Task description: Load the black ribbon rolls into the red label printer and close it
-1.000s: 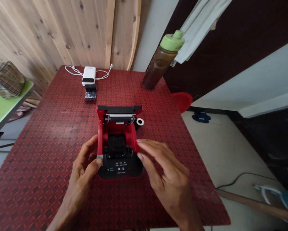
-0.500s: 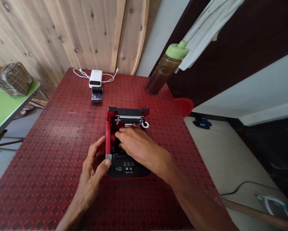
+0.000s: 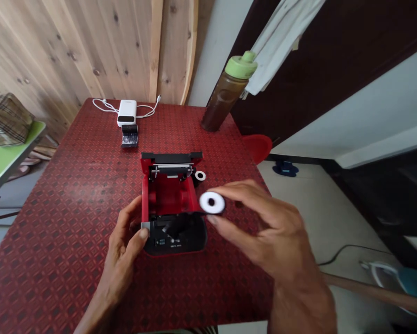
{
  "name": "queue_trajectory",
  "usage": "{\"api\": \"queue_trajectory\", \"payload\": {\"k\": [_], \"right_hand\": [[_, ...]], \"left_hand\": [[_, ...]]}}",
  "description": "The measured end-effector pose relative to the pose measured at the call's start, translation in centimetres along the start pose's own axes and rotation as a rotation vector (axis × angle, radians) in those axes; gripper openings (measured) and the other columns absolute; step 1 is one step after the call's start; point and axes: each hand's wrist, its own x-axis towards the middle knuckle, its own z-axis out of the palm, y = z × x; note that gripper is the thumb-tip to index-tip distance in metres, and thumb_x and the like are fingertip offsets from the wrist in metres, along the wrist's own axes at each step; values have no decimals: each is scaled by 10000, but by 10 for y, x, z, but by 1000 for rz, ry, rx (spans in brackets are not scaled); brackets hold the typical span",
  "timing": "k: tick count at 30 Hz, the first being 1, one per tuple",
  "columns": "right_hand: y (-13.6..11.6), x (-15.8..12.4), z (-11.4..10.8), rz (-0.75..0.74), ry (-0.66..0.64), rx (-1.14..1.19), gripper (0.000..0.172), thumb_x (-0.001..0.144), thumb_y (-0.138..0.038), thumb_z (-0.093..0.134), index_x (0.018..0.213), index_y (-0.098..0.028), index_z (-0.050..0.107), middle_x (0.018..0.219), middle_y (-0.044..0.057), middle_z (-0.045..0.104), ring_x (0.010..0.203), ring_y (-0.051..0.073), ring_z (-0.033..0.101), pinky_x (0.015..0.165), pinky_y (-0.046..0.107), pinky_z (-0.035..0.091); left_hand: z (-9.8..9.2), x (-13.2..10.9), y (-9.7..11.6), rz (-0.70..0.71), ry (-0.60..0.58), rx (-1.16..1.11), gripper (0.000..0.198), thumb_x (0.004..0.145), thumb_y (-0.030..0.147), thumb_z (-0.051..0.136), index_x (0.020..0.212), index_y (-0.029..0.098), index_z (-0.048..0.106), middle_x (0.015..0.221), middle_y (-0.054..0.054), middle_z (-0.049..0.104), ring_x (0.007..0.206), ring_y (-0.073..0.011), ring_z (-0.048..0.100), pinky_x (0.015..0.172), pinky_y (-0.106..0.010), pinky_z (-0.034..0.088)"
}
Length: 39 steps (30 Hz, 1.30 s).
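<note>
Right hand [image 3: 274, 232] has come out of the printer [image 3: 170, 195] and now pinches a white paper roll [image 3: 211, 202] between thumb and fingers [image 3: 250, 195], just beside the printer's right wall. Left hand [image 3: 123, 246] grips its near left corner. Open printer sits on the red surface [image 3: 55, 260]; small ring [image 3: 200, 175] beside it, probably another roll.

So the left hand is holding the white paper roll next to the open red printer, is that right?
Not quite: the head view shows the right hand holding the white paper roll, not the left hand, which is at the side of the open red printer. The roll is next to the printer, as you said.
</note>
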Motion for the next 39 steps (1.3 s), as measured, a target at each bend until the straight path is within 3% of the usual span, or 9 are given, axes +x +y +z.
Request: {"api": "queue_trajectory", "payload": {"k": [3, 6, 10, 14, 19, 22, 27, 35, 39], "right_hand": [[26, -26, -15, 239, 93, 189, 287, 942, -268, 817, 1223, -302, 768, 1156, 34, 831, 1039, 244, 788, 916, 415, 650], [45, -46, -9, 369, 38, 230, 263, 934, -254, 762, 1196, -274, 772, 1186, 53, 844, 1063, 245, 807, 918, 399, 655], [53, -55, 18, 384, -138, 169, 272, 917, -171, 661, 1155, -251, 764, 1125, 36, 844, 989, 215, 805, 884, 366, 640], [56, -55, 37, 345, -201, 131, 271, 927, -139, 617, 1146, -232, 748, 996, 26, 814, 815, 192, 749, 780, 348, 616], [63, -63, 33, 337, -247, 113, 477, 889, -93, 638, 1327, -257, 731, 1212, 64, 821, 881, 199, 751, 864, 395, 630], [70, -67, 21, 384, -245, 123, 534, 894, -102, 622, 1394, -265, 714, 1147, 57, 829, 830, 194, 757, 823, 380, 635], [89, -38, 16, 409, -62, 91, 289, 982, -232, 632, 1242, -271, 753, 1026, 44, 817, 906, 236, 769, 863, 423, 614], [117, 19, 79, 371, 16, 97, 295, 839, -353, 841, 1032, -243, 647, 1061, 69, 767, 996, 271, 719, 900, 436, 570], [116, 16, 79, 373, 92, 85, 201, 880, -349, 758, 994, -247, 627, 1013, 62, 741, 972, 272, 700, 905, 441, 557]], "left_hand": [[0, 0, -1, 2, 24, 4, 596, 1016, 504, 701, 1578, 330, 608, 1610, -58, 655, 1427, -349, 650, 1123, -442, 567], [2, 0, -1, -2, 53, 12, 600, 1006, 509, 709, 1567, 315, 620, 1615, -52, 650, 1484, -362, 599, 1123, -433, 559], [4, -1, -2, -7, 95, -8, 597, 997, 507, 709, 1555, 311, 629, 1634, -41, 629, 1509, -358, 568, 1212, -449, 483], [5, 0, -2, -10, 115, 9, 603, 987, 517, 707, 1552, 318, 632, 1625, -40, 636, 1505, -362, 572, 1250, -468, 453], [4, 1, -4, 23, 111, 53, 627, 982, 533, 695, 1559, 296, 630, 1624, -54, 642, 1500, -371, 580, 1237, -482, 480], [0, 1, -9, 27, 112, 60, 640, 982, 542, 703, 1570, 300, 629, 1608, -58, 655, 1456, -373, 616, 1175, -472, 530], [-5, 0, -15, 31, 81, 46, 596, 1011, 527, 692, 1574, 344, 629, 1612, -32, 651, 1457, -345, 615, 1175, -441, 526], [-2, 3, -8, 57, 76, 89, 617, 996, 546, 694, 1560, 301, 638, 1631, -64, 637, 1526, -377, 557, 1159, -474, 559], [-3, 2, -8, 55, 74, 81, 622, 999, 548, 699, 1567, 305, 628, 1624, -64, 642, 1506, -375, 579, 1140, -474, 572]]}}
